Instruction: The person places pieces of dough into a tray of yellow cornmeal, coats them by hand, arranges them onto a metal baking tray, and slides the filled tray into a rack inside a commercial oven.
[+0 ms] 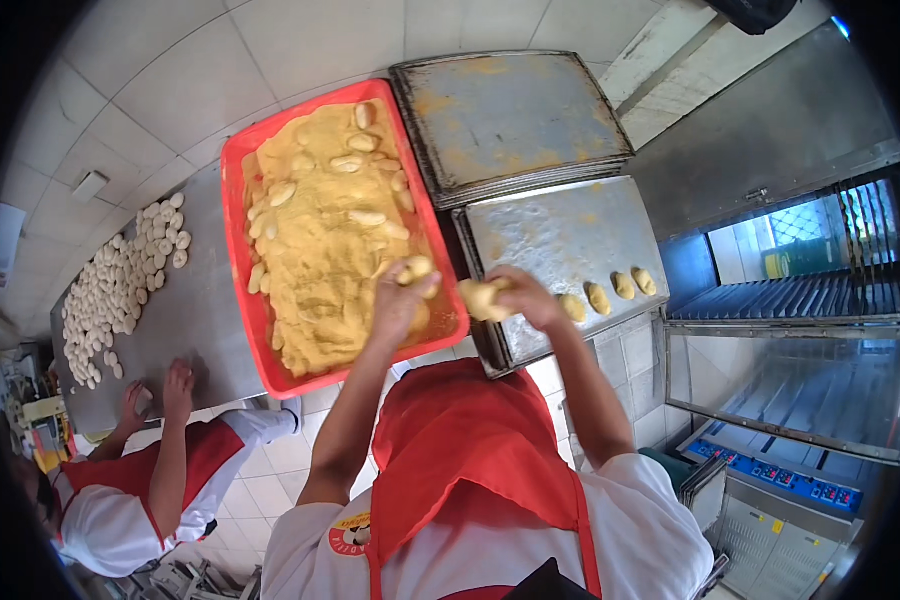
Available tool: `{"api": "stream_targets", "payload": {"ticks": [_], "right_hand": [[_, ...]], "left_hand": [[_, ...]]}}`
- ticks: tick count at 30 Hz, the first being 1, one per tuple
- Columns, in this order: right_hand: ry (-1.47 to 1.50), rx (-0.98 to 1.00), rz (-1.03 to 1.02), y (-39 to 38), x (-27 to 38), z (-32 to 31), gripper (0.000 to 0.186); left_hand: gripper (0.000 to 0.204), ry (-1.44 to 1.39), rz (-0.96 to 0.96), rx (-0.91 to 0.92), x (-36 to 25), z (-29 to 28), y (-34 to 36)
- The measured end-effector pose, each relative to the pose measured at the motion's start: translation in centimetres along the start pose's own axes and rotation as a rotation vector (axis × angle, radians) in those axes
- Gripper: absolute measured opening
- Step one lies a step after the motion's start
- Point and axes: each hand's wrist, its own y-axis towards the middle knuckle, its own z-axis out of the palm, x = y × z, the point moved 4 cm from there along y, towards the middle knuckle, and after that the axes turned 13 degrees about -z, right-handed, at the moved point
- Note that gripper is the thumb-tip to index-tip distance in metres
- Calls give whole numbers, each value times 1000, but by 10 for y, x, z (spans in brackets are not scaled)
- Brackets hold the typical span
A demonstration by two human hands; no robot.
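Over the near right corner of the red tub (238,200), my left hand (396,305) is closed on crumb-coated dough pieces (418,268). The tub holds yellow crumbs (320,240), with pale oval dough pieces (347,163) lying on and half buried in them. At the near left edge of the front baking tray (560,240), my right hand (526,297) is closed around coated dough pieces (482,299); how many I cannot tell. Several coated dough rolls (598,298) sit in a row along the tray's near side.
Behind the front tray stands another tray stack (510,120). To the left, a co-worker (170,470) handles dough at a metal table (200,280) that carries a heap of dough pieces (120,290). An open metal cabinet with racks (780,300) stands at the right.
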Motion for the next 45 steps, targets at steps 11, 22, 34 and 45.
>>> {"api": "stream_targets", "payload": {"ticks": [11, 22, 34, 45], "right_hand": [[-726, -312, -10, -16, -37, -198, 22], [81, -362, -175, -58, 0, -262, 30], [-736, -505, -247, -86, -35, -347, 33], [-734, -433, -125, -80, -37, -358, 33]], "left_hand": [[39, 1215, 281, -282, 58, 200, 46], [54, 199, -19, 120, 72, 343, 101], [30, 1641, 228, 222, 74, 340, 125], [15, 1442, 510, 92, 76, 368, 133]]}}
